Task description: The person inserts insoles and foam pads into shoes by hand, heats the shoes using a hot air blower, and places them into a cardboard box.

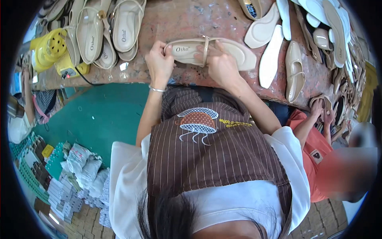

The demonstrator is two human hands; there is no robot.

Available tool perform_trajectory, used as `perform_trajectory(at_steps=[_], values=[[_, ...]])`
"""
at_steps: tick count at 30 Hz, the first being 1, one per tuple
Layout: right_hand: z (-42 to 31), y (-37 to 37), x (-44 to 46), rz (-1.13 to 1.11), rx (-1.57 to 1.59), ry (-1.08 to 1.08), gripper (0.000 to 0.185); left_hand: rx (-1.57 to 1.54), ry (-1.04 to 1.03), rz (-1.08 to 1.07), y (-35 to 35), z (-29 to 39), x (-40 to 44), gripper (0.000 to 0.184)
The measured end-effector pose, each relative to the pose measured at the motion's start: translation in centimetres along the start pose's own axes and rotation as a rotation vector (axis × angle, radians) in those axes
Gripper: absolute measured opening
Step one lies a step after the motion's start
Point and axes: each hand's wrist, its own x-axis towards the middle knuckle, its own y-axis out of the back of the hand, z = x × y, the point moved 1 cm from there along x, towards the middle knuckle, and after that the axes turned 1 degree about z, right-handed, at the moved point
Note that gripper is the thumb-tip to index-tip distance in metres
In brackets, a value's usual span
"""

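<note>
A beige strappy shoe [242, 58] with an "Otha" insole lies across the table's near edge, its toe to the right. My left hand [160, 63] is closed round its heel end, thumb at the insole's edge. My right hand [223, 65] grips the middle of the shoe near the thin strap [205, 51], its fingers reaching in over the insole. Part of the shoe's near side is hidden behind that hand.
Finished-looking beige shoes [88, 36] stand at the left beside a yellow device [55, 44] with a black cord. To the right lie white insoles [271, 57], a beige strap shoe [295, 71] and a shoe pile. A co-worker's hands [317, 110] hold another shoe.
</note>
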Motion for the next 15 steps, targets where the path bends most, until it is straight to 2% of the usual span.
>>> perform_trajectory(at_steps=[2, 4, 6, 7, 9, 10, 12, 13, 14, 15], values=[[1.7, 1.2, 0.3, 0.165, 0.087, -0.140, 0.017, -0.006, 0.009, -0.021, -0.6, -0.2, -1.5, 0.010], [4.0, 2.9, 2.3, 0.505, -0.163, -0.111, 0.015, 0.051, 0.020, -0.159, -1.8, -0.3, -3.7, 0.013], [5.7, 4.2, 4.7, 0.646, -0.304, -0.174, 0.017, 0.548, -0.428, -0.150, -3.0, 0.4, -5.8, 0.014], [6.2, 5.1, 5.6, 0.693, -0.352, -0.199, 0.018, 0.547, -0.435, -0.158, -3.1, 1.4, -6.7, 0.014], [6.8, 7.4, 7.5, 0.396, 0.048, -0.474, 0.036, 0.803, -0.505, -0.239, -4.0, 3.9, -8.1, 0.016], [7.0, 8.1, 8.1, 0.237, 0.253, -0.602, 0.046, 0.754, -0.564, -0.262, -4.8, 4.3, -8.7, 0.014], [6.5, 8.1, 7.2, 0.072, 0.460, -0.725, 0.055, 0.705, -0.622, -0.288, -6.2, 4.7, -9.0, 0.018], [5.2, 8.2, 5.2, 0.142, 0.428, -0.488, 0.038, 0.689, -0.853, -0.216, -7.1, 5.0, -8.7, 0.029], [3.6, 8.4, 3.3, 0.208, 0.391, -0.253, 0.023, 0.674, -0.970, -0.185, -7.7, 4.8, -8.3, 0.035], [2.1, 8.4, 1.7, 0.071, 0.320, -0.293, 0.025, 0.661, -1.086, -0.147, -8.2, 4.5, -7.8, 0.041]])
